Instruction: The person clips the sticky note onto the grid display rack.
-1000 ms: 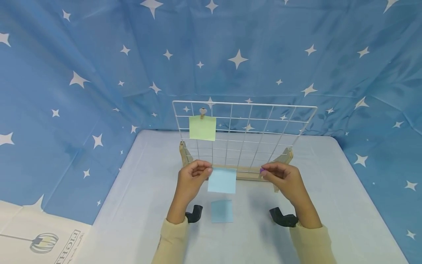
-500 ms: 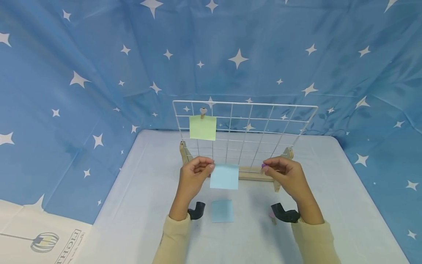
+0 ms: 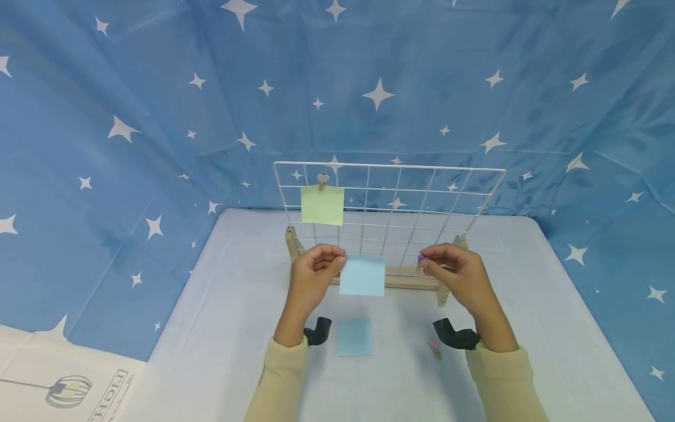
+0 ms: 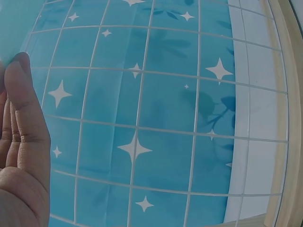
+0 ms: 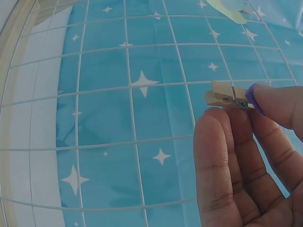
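My left hand (image 3: pixel 316 275) pinches a light-blue sticky note (image 3: pixel 362 275) by its upper left corner, and the note hangs in front of the lower part of a white wire grid (image 3: pixel 390 205). Between thumb and fingers, my right hand (image 3: pixel 457 275) holds a small wooden clothespin (image 5: pixel 227 97) with a purple piece on it, at the grid's lower right. A green sticky note (image 3: pixel 322 206) hangs on the grid's upper left under a clothespin (image 3: pixel 323 180) with a white heart. In the left wrist view the thumb (image 4: pixel 23 94) touches the blue note's edge.
A second blue sticky note (image 3: pixel 355 338) lies on the white table (image 3: pixel 390 387) between the forearms. Near the right wrist lies a pink-topped clothespin (image 3: pixel 435 349). The grid stands in a wooden base (image 3: pixel 411 282), before a blue starry cloth (image 3: pixel 422 70).
Both hands have risen slightly, and the left hand with its blue note has also shifted a little to the right. The pink-topped clothespin on the table has come into view.
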A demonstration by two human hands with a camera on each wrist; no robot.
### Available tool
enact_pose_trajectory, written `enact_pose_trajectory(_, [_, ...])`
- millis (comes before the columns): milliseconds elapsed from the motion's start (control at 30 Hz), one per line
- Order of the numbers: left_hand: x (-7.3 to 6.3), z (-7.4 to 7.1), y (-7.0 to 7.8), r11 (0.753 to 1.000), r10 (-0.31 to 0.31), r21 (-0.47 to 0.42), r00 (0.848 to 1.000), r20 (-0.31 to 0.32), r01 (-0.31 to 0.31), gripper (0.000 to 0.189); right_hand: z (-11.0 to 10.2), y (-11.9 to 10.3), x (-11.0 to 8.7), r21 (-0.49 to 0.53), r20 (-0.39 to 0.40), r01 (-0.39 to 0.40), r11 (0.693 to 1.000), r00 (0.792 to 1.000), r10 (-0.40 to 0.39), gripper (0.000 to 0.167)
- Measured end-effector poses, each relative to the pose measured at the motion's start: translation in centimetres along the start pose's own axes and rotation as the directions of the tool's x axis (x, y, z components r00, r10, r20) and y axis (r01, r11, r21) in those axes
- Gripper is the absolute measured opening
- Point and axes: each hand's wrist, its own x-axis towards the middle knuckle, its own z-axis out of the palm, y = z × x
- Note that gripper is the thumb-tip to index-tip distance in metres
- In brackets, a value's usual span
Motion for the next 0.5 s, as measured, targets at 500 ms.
enact_pose_trajectory(500, [1.3,0.2,0.5,0.999,0.037,-0.037,0.999,0.000,-0.037,0.011,0.3,-0.8,1.1,0.048,0.005,0.006,0.999,1.000,-0.006,0.013])
